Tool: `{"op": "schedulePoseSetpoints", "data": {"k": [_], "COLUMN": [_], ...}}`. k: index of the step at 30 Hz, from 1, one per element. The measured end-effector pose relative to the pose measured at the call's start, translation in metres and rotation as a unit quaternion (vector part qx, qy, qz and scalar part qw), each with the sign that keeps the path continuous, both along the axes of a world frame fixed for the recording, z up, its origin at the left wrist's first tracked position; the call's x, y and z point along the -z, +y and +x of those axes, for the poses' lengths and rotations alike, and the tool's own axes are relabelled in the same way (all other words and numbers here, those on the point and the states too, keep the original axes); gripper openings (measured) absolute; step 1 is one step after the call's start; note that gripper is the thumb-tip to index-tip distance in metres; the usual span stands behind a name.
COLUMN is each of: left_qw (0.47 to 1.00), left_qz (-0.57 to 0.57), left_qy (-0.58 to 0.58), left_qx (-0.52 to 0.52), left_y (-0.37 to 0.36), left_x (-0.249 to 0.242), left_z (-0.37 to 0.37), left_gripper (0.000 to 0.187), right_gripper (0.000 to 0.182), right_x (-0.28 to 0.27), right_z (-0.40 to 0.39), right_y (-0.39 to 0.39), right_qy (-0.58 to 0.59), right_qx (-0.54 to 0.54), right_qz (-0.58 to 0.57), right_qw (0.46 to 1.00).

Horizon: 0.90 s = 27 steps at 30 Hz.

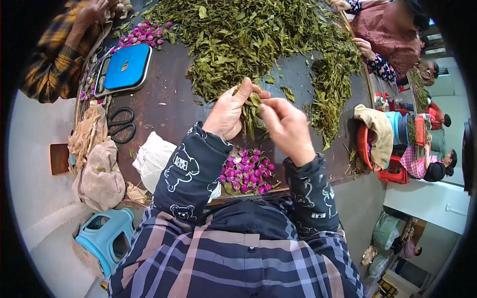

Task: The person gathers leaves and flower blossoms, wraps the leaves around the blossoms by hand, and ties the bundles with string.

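Over the near part of the dark table, my left hand (226, 114) is closed around a small bundle of green dried leaves (251, 111), its thumb pointing up. My right hand (289, 130) meets the bundle from the right, thumb and fingers pinched on a leaf at its upper part. Below my hands, by the table edge, lies a heap of purple-pink dried flower buds (247, 171). Just beyond my fingers spreads a large pile of dried green leaves (233, 49), with a narrower strip of leaves (330, 94) to the right.
On the left are a blue-topped scale (126, 66), black scissors (120, 124), a white cloth bag (154, 159) and crumpled cloths (101, 174). More buds (144, 35) lie behind the scale. A blue stool (107, 236) stands at lower left. Co-workers sit at far left and right.
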<state>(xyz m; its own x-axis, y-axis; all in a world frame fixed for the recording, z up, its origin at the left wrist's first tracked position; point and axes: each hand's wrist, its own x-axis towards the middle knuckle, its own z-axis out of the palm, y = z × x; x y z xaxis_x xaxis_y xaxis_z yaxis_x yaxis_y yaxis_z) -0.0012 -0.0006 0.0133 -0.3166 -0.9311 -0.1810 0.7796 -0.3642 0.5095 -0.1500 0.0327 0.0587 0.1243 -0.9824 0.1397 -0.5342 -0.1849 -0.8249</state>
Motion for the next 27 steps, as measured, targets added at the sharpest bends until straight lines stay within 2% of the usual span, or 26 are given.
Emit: {"op": "schedulePoseSetpoints", "data": {"k": [1, 5, 6, 10, 16, 20, 21, 25, 27], "left_qw": [1.000, 0.996, 0.996, 0.989, 0.986, 0.998, 0.998, 0.994, 0.994], "left_qz": [-0.001, -0.042, -0.041, -0.004, -0.015, -0.037, -0.039, -0.063, -0.065], "left_qy": [-0.001, -0.074, -0.073, 0.115, 0.138, -0.010, -0.009, -0.056, -0.056], "left_qx": [0.002, 0.016, 0.015, 0.089, 0.088, 0.055, 0.056, 0.064, 0.063], "left_y": [0.000, -0.003, -0.003, -0.005, -0.006, 0.003, 0.004, 0.005, 0.006], "left_x": [0.002, 0.022, 0.021, 0.011, 0.008, 0.000, 0.000, 0.007, 0.007], "left_z": [-0.001, -0.001, 0.001, 0.006, 0.004, 0.002, 0.002, 0.002, -0.001], "left_gripper": [0.030, 0.037, 0.037, 0.031, 0.026, 0.021, 0.021, 0.023, 0.023], "right_gripper": [0.013, 0.011, 0.011, 0.010, 0.009, 0.014, 0.014, 0.010, 0.011], "right_x": [0.000, -0.002, 0.000, 0.014, 0.007, 0.004, 0.003, -0.003, -0.006], "right_z": [0.004, 0.015, 0.015, 0.008, -0.002, -0.005, -0.006, -0.006, -0.005], "right_y": [0.002, 0.002, 0.002, -0.003, -0.004, -0.007, -0.007, -0.006, -0.005], "right_qy": [-0.001, 0.128, 0.128, 0.099, 0.080, 0.145, 0.145, 0.300, 0.319], "right_qx": [0.002, 0.056, 0.055, 0.051, 0.078, 0.071, 0.071, 0.012, 0.006], "right_qz": [-0.001, -0.125, -0.124, -0.105, 0.005, 0.023, 0.021, -0.086, -0.083], "right_qw": [1.000, 0.982, 0.982, 0.988, 0.994, 0.987, 0.987, 0.950, 0.944]}}
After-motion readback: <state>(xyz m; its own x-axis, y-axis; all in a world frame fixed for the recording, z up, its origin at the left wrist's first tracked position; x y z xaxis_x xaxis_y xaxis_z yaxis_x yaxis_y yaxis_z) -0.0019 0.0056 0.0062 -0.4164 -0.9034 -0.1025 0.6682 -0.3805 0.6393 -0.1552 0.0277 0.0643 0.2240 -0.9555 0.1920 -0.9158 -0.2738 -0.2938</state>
